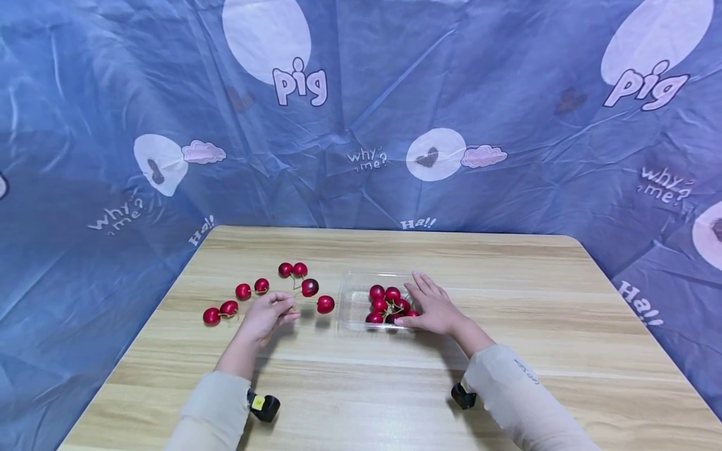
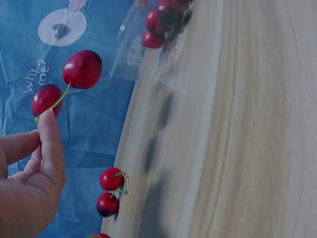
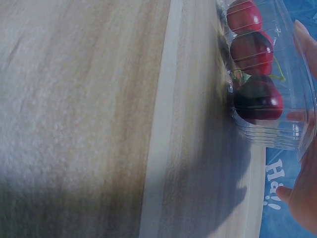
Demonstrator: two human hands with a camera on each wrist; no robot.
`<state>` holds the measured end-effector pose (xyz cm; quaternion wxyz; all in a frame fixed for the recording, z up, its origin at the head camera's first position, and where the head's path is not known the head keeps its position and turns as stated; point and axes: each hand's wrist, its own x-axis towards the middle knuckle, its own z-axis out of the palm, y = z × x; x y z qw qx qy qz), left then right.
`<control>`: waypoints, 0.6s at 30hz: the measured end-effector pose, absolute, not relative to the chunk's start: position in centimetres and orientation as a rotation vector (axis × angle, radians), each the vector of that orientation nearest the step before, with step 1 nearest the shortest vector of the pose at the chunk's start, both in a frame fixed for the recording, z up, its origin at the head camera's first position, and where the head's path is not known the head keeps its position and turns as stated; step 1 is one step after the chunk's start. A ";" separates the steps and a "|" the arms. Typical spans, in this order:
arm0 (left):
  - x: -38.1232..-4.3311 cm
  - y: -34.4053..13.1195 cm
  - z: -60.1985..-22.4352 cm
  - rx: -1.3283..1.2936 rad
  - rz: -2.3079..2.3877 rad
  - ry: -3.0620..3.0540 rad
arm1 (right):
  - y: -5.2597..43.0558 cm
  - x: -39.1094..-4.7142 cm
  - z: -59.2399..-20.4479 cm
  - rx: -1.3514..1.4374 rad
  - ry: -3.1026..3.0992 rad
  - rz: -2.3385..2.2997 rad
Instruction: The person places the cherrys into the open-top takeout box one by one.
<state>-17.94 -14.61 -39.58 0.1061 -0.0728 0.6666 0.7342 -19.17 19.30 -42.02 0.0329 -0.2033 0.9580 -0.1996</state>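
Note:
My left hand [image 1: 267, 318] pinches the thin green stems of a pair of cherries between thumb and fingertips. Both cherries hang above the table; the larger-looking cherry [image 2: 82, 69] and the other one [image 2: 47, 100] show in the left wrist view. To the right stands a clear plastic box [image 1: 354, 306] with several red cherries [image 1: 378, 305] inside, heaped toward its right half. Over the box's right end lies my right hand [image 1: 433, 308], fingers extended to the far rim and thumb at the near rim. In the right wrist view, dark red cherries [image 3: 257, 98] show through the box's wall.
Left of the box, loose stemmed cherries lie on the wooden table [image 1: 361, 388]: a pair at the back [image 1: 292, 270], a pair further left [image 1: 251, 289], and a pair at the far left [image 1: 220, 312]. A blue printed cloth [image 1: 361, 113] hangs behind the table.

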 end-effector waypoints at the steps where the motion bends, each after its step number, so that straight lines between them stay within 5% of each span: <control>1: -18.0 -14.4 -39.5 -0.211 2.164 1.959 | 19.3 -19.2 -42.0 -0.624 2.947 -0.613; 18: -18.7 -12.1 -39.4 -0.148 2.197 1.904 | 19.2 -19.0 -41.7 -0.610 2.944 -0.619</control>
